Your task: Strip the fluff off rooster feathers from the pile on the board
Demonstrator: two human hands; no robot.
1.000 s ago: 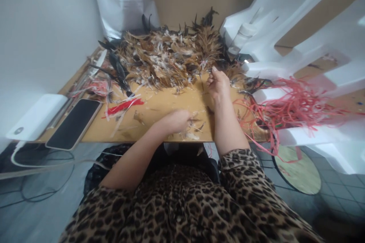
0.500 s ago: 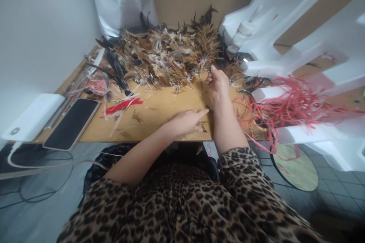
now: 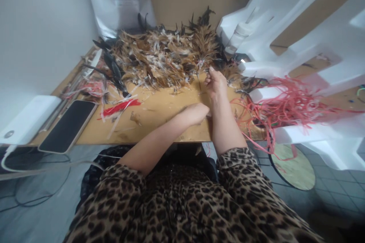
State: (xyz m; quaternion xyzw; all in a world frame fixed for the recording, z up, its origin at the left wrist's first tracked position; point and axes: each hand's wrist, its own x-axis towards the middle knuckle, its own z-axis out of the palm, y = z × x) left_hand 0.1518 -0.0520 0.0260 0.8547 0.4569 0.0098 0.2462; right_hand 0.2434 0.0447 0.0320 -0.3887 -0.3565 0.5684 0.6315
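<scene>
A big heap of brown, white and black feathers [image 3: 165,55] lies at the back of a wooden table [image 3: 159,121]. My right hand [image 3: 217,82] rests at the heap's front edge, fingers curled in a pinch on something I cannot make out. My left hand [image 3: 196,113] lies on the table close to my right wrist, fingers curled under, over small feather scraps. What it holds, if anything, is hidden. Both arms reach out from leopard-print sleeves.
A tangle of red strips [image 3: 285,106] spreads to the right, beside white foam pieces [image 3: 285,26]. A black phone [image 3: 67,125] and a white box [image 3: 25,119] lie at the left edge. Red and white feathers [image 3: 119,108] lie mid-left. A white bag [image 3: 119,0] stands behind.
My left hand has slid right along the table's front edge, from the feather scraps towards my right wrist, and curled its fingers. My right hand has stayed at the heap.
</scene>
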